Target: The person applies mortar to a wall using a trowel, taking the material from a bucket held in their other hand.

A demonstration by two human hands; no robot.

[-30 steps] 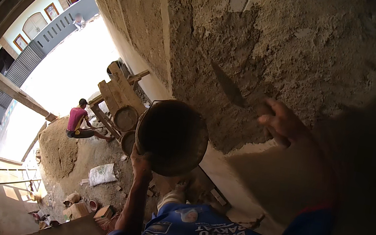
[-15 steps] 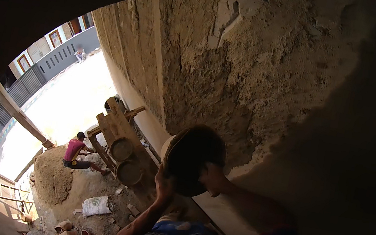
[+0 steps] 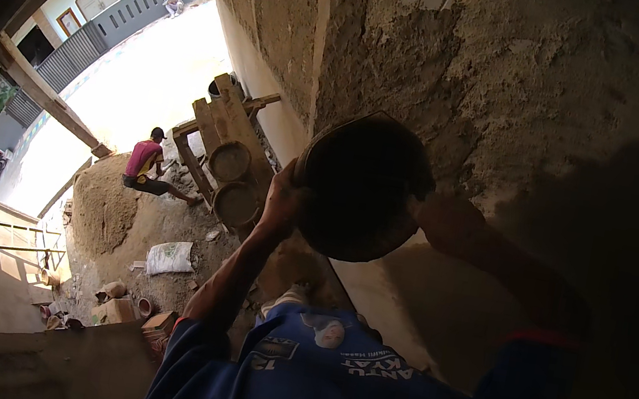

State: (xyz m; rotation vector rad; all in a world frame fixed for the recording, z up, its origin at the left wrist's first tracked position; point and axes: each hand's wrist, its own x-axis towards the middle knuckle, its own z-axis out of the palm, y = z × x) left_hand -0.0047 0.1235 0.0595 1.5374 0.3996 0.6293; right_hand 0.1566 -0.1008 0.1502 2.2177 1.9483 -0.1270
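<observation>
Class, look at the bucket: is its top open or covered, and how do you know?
Open: the bucket has no lid across it, and its dark inside shows. How full, cannot tell.

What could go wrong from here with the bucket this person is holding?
1. The left hand grips the bucket at its left side; if that hold slipped, the bucket might tip or drop.
2. The bucket's inside is in deep shadow, with the right hand at its right edge, so that hand could knock against it unseen.
</observation>
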